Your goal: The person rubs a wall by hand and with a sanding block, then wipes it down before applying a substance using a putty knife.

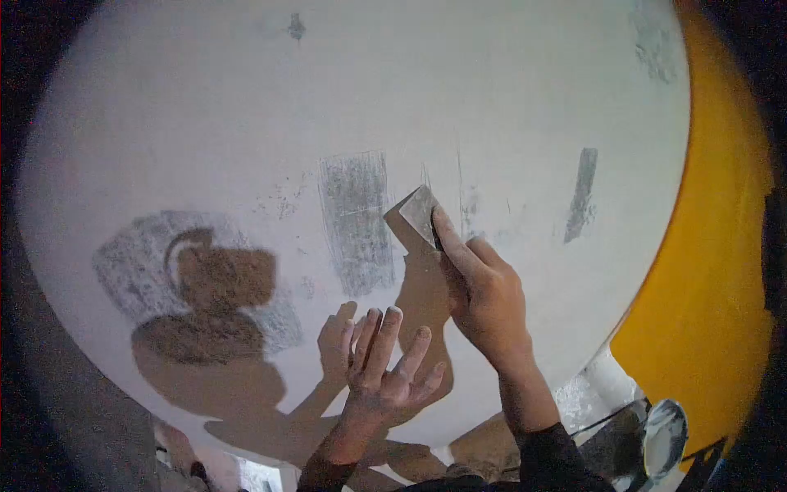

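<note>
My right hand [492, 299] is wrapped round a putty knife [419, 215], its index finger stretched along the flat grey blade. The blade lies slantwise over the white wall [484, 90], and its dark handle is mostly covered by my fingers. Lower and to the left, my left hand [390, 365] is raised in front of the wall with its fingers spread and nothing in them. Pale dust or filler whitens its fingertips. Just left of the blade is a tall grey roughened patch [357, 225] on the wall.
A larger grey patch [135, 266] at the left is partly under my shadow. A narrow grey strip [582, 195] marks the right side. Beyond the white wall's edge stands a yellow surface [713, 271]. Low at the right is a round, white-smeared container [664, 439].
</note>
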A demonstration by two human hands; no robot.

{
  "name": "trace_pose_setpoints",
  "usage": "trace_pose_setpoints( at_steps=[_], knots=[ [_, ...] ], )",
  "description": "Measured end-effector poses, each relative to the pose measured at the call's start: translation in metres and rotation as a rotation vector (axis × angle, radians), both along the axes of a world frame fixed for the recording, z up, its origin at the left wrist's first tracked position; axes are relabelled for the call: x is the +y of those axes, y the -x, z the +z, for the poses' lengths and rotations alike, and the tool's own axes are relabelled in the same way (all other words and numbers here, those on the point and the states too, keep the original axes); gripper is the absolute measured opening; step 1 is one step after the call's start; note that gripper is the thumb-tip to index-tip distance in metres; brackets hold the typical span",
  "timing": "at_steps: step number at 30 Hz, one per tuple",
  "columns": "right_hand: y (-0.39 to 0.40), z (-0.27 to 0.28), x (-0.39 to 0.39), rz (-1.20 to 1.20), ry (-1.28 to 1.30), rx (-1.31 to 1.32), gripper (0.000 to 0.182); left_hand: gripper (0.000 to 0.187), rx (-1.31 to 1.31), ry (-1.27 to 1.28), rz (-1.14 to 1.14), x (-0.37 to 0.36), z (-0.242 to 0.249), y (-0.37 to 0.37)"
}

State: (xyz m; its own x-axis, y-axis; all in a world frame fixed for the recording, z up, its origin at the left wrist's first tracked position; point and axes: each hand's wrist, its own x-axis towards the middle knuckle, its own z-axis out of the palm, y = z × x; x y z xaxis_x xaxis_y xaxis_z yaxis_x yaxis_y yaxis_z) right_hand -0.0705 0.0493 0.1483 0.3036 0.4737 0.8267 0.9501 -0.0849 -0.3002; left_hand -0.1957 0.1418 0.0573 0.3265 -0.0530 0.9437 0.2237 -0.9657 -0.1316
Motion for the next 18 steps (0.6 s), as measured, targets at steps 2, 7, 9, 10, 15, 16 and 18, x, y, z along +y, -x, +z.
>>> trace_pose_setpoints(
  at_steps=[2, 7, 9, 10, 15, 16, 18],
  knots=[
    [-0.006, -0.006, 0.000, 0.172, 0.001, 0.048, 0.048, 0.046, -0.040, 0.039, -0.079, -0.003, 0.004, -0.004],
    [-0.010, -0.055, 0.003, 0.674, -0.175, 0.230, 0.050, 0.045, -0.138, 0.409, -0.333, -0.034, 0.018, -0.028],
    [-0.012, -0.070, 0.002, 0.727, -0.163, 0.297, 0.048, 0.046, -0.152, 0.879, -0.482, -0.051, 0.018, -0.044],
    [-0.015, -0.079, 0.001, 0.737, -0.182, 0.285, 0.049, 0.044, -0.172, 0.818, -0.462, -0.055, 0.019, -0.052],
    [-0.051, -0.101, -0.018, 0.888, 0.072, 0.442, 0.076, 0.038, -0.116, 0.844, -0.333, -0.070, 0.015, -0.075],
    [-0.053, -0.103, -0.017, 0.913, 0.088, 0.444, 0.076, 0.036, -0.089, 0.878, -0.259, -0.074, 0.016, -0.075],
    [-0.057, -0.107, -0.019, 1.058, -0.087, 0.574, 0.050, 0.033, -0.155, 0.883, -0.162, -0.080, 0.009, -0.080]
  ],
)
